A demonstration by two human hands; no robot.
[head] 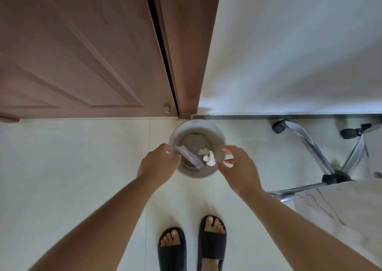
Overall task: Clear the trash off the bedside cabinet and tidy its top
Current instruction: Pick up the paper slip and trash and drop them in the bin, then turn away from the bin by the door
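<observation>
A round grey trash bin [215, 133] stands on the floor against the wall, just right of the door frame. My left hand [159, 164] hovers over the bin's left rim with its fingers loosely curled. A long pale wrapper [189, 157] slants down into the bin from those fingertips; I cannot tell whether they still touch it. My right hand [239, 168] is over the right rim, fingers spread and holding nothing. Crumpled white tissue [208, 157] lies inside the bin just left of that hand. The bedside cabinet is out of view.
A brown door [82, 53] fills the upper left and a white wall [289, 47] the upper right. A chrome chair base with castors [310, 146] stands to the right, next to a white marbled surface [341, 210]. My feet in black slippers [192, 248] stand on pale tiles.
</observation>
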